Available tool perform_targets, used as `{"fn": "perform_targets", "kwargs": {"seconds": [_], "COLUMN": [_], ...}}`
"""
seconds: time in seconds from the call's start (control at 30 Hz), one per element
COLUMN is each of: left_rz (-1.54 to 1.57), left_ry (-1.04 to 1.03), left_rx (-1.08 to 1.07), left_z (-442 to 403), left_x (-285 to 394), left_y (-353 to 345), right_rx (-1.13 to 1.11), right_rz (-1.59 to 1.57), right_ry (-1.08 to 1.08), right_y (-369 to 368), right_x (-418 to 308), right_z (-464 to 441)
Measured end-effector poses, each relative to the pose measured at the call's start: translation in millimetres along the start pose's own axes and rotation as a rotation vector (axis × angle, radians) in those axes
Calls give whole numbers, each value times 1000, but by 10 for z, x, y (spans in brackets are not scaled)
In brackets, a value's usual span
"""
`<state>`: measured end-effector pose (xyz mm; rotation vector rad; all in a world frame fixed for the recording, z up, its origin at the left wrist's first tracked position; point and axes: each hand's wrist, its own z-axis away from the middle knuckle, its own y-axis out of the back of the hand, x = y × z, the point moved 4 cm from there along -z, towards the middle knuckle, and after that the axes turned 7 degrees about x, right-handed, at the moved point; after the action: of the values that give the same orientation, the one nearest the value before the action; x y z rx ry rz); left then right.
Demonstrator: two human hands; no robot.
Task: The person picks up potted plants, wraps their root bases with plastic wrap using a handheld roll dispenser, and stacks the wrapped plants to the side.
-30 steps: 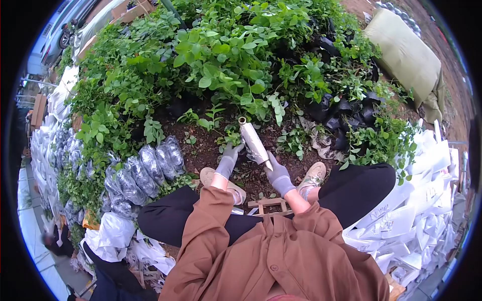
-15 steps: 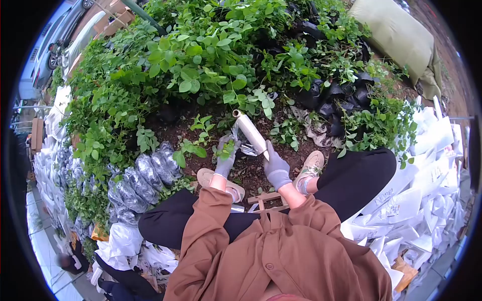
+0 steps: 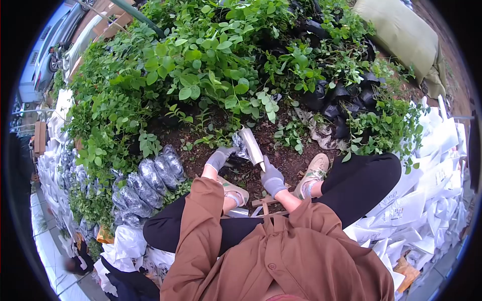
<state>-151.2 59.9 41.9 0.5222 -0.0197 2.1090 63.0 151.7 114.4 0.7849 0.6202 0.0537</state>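
My right hand (image 3: 272, 179), in a grey glove, is closed around the lower end of a roll of clear plastic wrap (image 3: 252, 145) that tilts up and to the left. Loose, shiny film (image 3: 240, 146) hangs at the roll's left side. My left hand (image 3: 221, 157), also gloved in grey, curls around a leafy seedling just left of the film. Its dark lower part (image 3: 235, 160) shows beside my fingers; the rest of the hold is hidden. Green leaves (image 3: 215, 138) lie just beyond this hand, and I cannot tell which belong to the held seedling.
A heap of leafy plants (image 3: 201, 65) with black pots (image 3: 336, 103) fills the far side. Film-wrapped bundles (image 3: 150, 175) lie at left, white packages (image 3: 427, 185) at right. A wooden frame (image 3: 266, 201) stands between my shoes (image 3: 315, 170). Another person's dark sleeve (image 3: 80, 261) shows lower left.
The roll has moved nearer to me and slightly right, and stands steeper. My left hand has turned, its fingers now pointing right, and the leaves no longer cover it.
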Motion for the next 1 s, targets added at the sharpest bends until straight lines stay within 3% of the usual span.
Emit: {"fn": "perform_targets", "kwargs": {"seconds": [0.1,0.23,0.33,0.4,0.43,0.47,0.53,0.63,0.7,0.73,0.77,0.8,0.87,0.9,0.97,1.0], "left_rz": [45,-121,-161,-30,34,73,664,728,473,687,694,681,661,726,145,-12], "left_ry": [-287,-500,-912,-683,-567,-641,-377,-310,-986,-792,-823,-840,-874,-680,-1206,-1313], "left_rx": [-17,275,435,345,313,369,93,-182,-223,-313,-498,-482,-440,-487,-137,-18], "left_z": [-260,-93,-237,-18,80,-155,932,1602,2082,2427,2357,2512,2910,2889,2746,2806], "left_x": [-17,115,-312,-151,-88,-317,238,529,788,952,996,1124,1381,1360,1391,1384], "left_y": [-141,-260,-264,41,197,345,270,492,516,393,404,384,342,467,918,1032], "right_rx": [5,-7,-15,258,137,161,335,478,546,560,466,367,301,279,190,236], "right_rz": [-12,-31,-355,-579,-440,-265,-29,107,205,209,181,160,116,92,82,50], "right_ry": [-5,-36,-122,96,32,131,278,437,629,736,803,873,1139,1163,1138,1199], "right_y": [-96,-140,-96,-317,180,508,945,1472,1678,1727,1512,1269,1435,1589,1728,1803], "right_x": [30,33,24,292,84,-57,-211,-432,-668,-801,-783,-740,-1011,-1058,-1111,-1119], "right_z": [-12,16,-58,-280,-143,-91,-64,-143,-119,-44,-151,-249,405,631,881,987]}}
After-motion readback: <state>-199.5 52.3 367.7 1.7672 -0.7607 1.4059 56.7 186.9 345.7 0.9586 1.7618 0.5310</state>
